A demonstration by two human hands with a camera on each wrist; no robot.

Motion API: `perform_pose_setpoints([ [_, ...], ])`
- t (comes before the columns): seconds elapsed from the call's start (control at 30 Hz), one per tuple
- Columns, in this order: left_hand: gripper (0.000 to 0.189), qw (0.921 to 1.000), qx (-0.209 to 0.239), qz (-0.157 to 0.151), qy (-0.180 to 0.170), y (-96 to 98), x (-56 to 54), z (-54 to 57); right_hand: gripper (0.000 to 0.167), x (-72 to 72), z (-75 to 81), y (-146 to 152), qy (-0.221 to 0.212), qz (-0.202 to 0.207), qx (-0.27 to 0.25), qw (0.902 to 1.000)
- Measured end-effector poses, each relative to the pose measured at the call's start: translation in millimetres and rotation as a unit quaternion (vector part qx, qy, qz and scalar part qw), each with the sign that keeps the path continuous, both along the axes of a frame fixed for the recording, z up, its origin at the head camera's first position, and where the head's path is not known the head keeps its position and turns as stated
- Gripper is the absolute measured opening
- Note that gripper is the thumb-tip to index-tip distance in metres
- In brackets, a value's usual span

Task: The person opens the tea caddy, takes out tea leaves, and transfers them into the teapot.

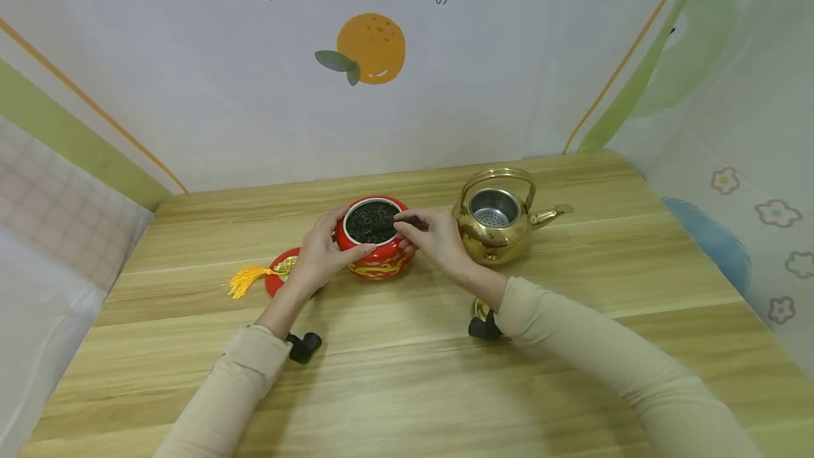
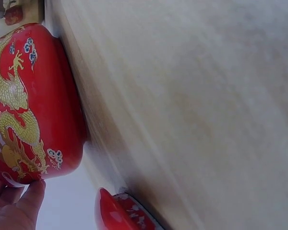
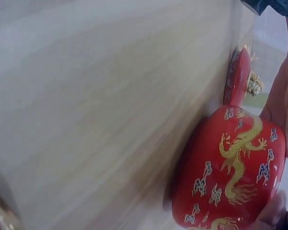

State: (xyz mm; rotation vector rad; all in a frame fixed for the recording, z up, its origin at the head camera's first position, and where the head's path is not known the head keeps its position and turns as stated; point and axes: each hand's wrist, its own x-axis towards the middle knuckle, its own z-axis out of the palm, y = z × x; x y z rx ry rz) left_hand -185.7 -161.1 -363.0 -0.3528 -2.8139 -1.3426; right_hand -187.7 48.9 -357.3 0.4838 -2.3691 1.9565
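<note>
A red jar with golden dragons stands upright on the table, filled with dark, leafy tea. My left hand holds its left side, thumb near the white rim; in the left wrist view fingertips meet the red wall. Over the right part of the opening, my right hand pinches a dark, slim scoop-like tool. Its lower end reaches to the tea, and its full shape is partly hidden by fingers. Beside my left wrist lies the red lid with a yellow tassel.
A shiny gold kettle stands right of the jar, with a steel strainer in its open top and its spout to the right. A small gold lid lies under my right forearm. Printed cloth hangs behind the wooden table.
</note>
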Motion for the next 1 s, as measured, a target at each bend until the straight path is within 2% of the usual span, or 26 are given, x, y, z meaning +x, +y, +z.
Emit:
perform_pose_setpoints([
  [0.3,0.084,1.0,0.005,0.0,0.0,-0.3,-0.2,-1.5,0.022,2.8,-4.3,-3.2,0.004,-0.022,-0.014,0.9996],
  [0.53,0.084,1.0,0.004,0.0,0.002,-0.8,-0.8,-0.9,0.021,2.0,-4.6,-4.3,0.001,-0.023,-0.026,0.9994],
  [0.83,0.083,0.9999,0.01,-0.002,0.004,0.0,-0.4,-0.3,0.02,4.2,0.6,-8.6,0.018,-0.044,0.021,0.9987],
  [1.0,0.083,0.9999,0.008,-0.001,0.007,0.7,-1.3,-1.4,0.019,0.4,-5.5,-8.0,-0.003,-0.057,0.013,0.9983],
])
